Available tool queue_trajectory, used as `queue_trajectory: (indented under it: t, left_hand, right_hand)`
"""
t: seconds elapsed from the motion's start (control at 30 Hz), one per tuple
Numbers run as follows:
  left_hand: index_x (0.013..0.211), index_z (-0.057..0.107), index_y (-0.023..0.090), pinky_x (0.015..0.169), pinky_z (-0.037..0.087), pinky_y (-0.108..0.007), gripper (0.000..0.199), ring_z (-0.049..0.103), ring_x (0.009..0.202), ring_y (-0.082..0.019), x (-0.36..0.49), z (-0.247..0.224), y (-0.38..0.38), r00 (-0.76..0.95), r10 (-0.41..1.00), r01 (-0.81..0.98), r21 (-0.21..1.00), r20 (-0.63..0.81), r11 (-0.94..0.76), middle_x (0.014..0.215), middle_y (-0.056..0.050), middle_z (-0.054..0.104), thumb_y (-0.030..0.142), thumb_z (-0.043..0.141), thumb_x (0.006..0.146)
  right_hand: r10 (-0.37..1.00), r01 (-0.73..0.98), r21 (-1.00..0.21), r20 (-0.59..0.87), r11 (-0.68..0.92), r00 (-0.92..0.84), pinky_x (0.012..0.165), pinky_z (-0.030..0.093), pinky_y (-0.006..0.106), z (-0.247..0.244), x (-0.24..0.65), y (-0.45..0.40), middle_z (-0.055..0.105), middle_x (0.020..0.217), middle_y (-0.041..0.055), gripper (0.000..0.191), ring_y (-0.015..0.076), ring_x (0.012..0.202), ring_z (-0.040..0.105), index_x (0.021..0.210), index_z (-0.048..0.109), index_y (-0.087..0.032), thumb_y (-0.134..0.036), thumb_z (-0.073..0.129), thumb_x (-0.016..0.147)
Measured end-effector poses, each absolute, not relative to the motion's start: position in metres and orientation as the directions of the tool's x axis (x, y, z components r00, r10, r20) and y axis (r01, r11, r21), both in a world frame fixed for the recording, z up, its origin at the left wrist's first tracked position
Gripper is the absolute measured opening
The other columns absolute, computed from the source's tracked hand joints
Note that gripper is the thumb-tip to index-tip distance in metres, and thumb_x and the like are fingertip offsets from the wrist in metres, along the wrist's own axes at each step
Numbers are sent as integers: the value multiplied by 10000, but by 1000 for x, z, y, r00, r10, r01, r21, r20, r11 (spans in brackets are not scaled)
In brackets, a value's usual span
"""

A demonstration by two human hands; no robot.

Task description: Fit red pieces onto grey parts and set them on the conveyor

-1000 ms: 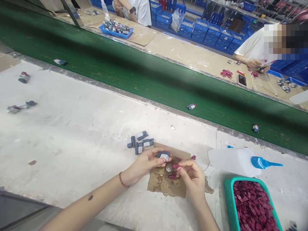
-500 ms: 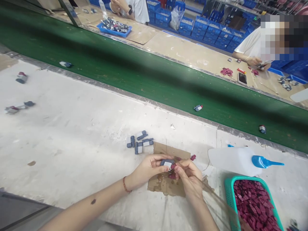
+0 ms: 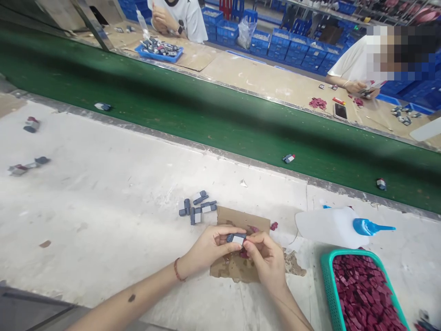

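The blue-and-white part [image 3: 237, 239] sits between our hands, over the cardboard [image 3: 237, 216], its long axis running roughly left to right. At left, our left hand [image 3: 204, 248] pinches it between thumb and fingers — the part lies just right of the palm. At right, our right hand [image 3: 269, 261] brings thumb and forefinger together at the right end, touching it — whether they pinch something small there, we cannot tell. Neither hand is nearer; both meet it.
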State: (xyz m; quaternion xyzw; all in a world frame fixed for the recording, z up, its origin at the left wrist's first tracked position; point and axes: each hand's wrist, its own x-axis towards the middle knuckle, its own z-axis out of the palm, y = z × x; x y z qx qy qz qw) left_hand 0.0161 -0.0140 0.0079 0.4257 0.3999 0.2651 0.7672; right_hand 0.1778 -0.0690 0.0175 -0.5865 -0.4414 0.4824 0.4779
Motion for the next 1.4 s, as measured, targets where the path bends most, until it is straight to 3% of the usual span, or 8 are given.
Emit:
queue_trajectory:
  t: [0.13,0.37,0.57,0.67,0.8,0.97,1.2,1.4]
  left_hand:
    - [1009,752,170,818,570,-360,326,707,921,-266,20,19,-5,596,719,-4,895,-356,446,1026,-111,759,323,781,723]
    - [928,729,190,949,502,-408,224,667,1022,-285,55,27,104,363,931,109,991,30,-75,1055,-100,741,215,751,707]
    - [1119,649,187,1163,266,-474,394,389,1390,-318,78,25,157,236,965,73,988,113,-134,1393,-140,562,247,710,734]
    - [1286,561,221,1148,307,-444,471,369,1418,-278,71,37,121,369,928,-229,973,62,26,1490,-112,473,434,570,866]
    - [1341,531,224,1125,342,-402,559,376,1421,-238,55,53,57,606,790,-643,530,-91,553,1494,-88,478,571,345,945]
    - [1312,572,227,1039,420,-296,512,488,1343,-183,47,48,12,710,699,-691,101,-86,715,1393,-63,592,499,286,985]
    - [1187,626,245,809,526,-188,374,703,1042,-138,45,34,-13,730,660,-683,-215,-178,698,1006,-30,778,414,357,990]
    - [1016,632,194,584,533,-180,352,695,613,-111,56,37,-22,675,629,-737,-311,-386,600,710,-9,698,388,338,996]
  right_hand:
    - [968,-7,-987,-162,-163,191,479,482,245,14,182,-68,632,620,4,297,134,509,561,763,658,-199,-490,677,821]
    - [870,-56,-996,-85,-66,485,513,465,245,17,207,-61,632,648,2,259,137,558,561,887,671,-205,-455,671,824]
    - [871,-69,-995,-97,-72,482,495,441,258,15,214,-59,615,610,0,221,145,531,545,820,683,-198,-415,699,778]
    - [876,-28,-996,-86,-83,475,538,473,266,13,212,-62,644,669,18,232,165,604,588,859,703,-200,-424,678,806]
    - [922,-26,-999,-54,-47,384,693,543,297,13,203,-67,705,866,55,249,189,790,655,1022,710,-225,-407,651,862]
    - [975,-99,-994,27,50,219,730,586,289,21,186,-74,727,955,65,255,183,847,691,1127,692,-259,-360,645,897]
    - [963,-45,-989,125,140,239,683,606,245,30,169,-82,716,940,53,168,166,805,721,1051,703,-258,-222,645,897]
    - [931,229,-945,287,235,227,654,592,234,38,170,-83,697,911,47,184,160,779,693,1006,696,-243,-142,650,860]
